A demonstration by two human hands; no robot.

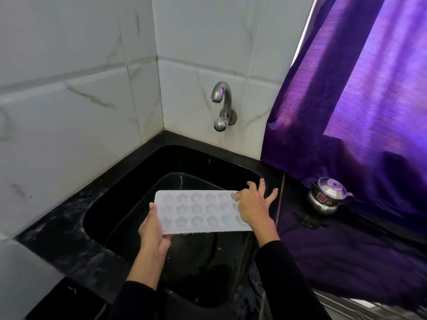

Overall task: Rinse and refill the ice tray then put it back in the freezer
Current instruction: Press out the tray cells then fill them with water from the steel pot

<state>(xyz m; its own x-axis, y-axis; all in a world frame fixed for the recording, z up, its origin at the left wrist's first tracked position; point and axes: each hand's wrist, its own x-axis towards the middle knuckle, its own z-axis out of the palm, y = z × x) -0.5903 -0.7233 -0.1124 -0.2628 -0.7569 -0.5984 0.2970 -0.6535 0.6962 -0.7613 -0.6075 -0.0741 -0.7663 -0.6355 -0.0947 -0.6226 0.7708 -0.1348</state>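
A white ice tray (pixel 196 210) with star-shaped cups is held level over the black sink (pixel 175 158). My left hand (pixel 153 229) grips its near left corner, thumb on top. My right hand (pixel 253 205) lies across the tray's right end with the fingers spread past its edge. A chrome tap (pixel 221 98) sticks out of the tiled wall above the sink's far side; no water runs from it.
A black stone counter (pixel 57 229) surrounds the sink. White tiled walls meet in a corner behind it. A purple curtain (pixel 360 93) hangs at the right, and a small steel kettle (pixel 328 196) stands on the counter below it.
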